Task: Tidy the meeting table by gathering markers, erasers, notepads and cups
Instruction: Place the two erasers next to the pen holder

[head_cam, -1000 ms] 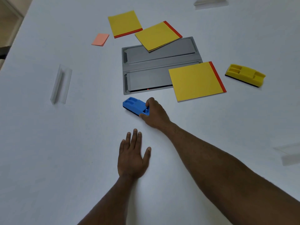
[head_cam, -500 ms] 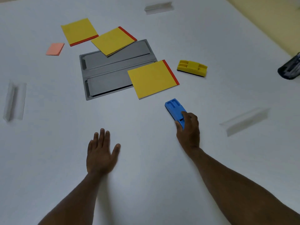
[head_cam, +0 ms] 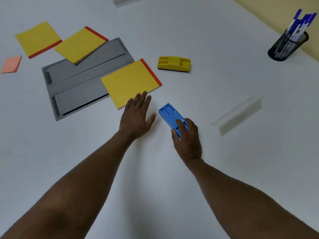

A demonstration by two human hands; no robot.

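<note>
Upright, blue-capped markers (head_cam: 296, 30) fill the black mesh cup (head_cam: 283, 50).

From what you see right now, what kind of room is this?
Probably a meeting room or office. A wide white table holds whiteboard erasers, one yellow and one blue, yellow notepads, a mesh cup of markers, and clear name-card holders.

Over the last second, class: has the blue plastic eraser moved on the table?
Yes. The blue plastic eraser, held by the right hand, has gone from the grey tray's near edge rightward, past the near yellow notepad.
</note>
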